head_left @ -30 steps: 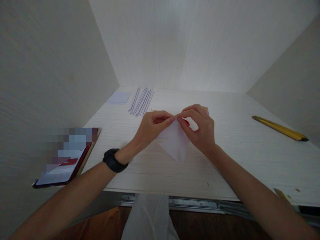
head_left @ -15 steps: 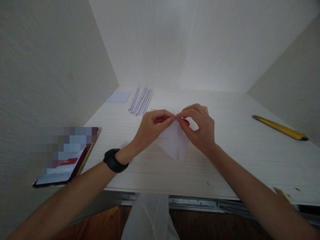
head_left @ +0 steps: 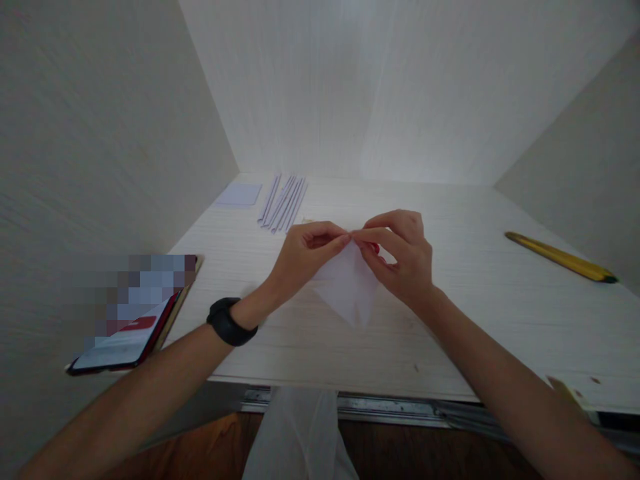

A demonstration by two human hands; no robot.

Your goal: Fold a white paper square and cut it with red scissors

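A white sheet of paper (head_left: 347,287) hangs down from my fingertips above the white desk, its lower end narrowing to points. My left hand (head_left: 314,252), with a black band on the wrist, pinches the top of the paper between thumb and fingers. Right beside it, my right hand (head_left: 400,250) pinches the same top corner, fingertips touching those of the left. A small red thing (head_left: 375,248) shows partly behind the right thumb; its kind is hidden.
Several thin rolled paper tubes (head_left: 283,203) lie at the back left, near a flat pale paper piece (head_left: 240,194). A tablet or phone in a case (head_left: 145,320) leans at the left. A long yellow tool (head_left: 560,257) lies at the right. Walls enclose the desk (head_left: 465,220).
My right hand's fingers have shifted slightly, the index finger lying straighter over the thumb. Less of the red thing shows. The paper hangs a touch lower.
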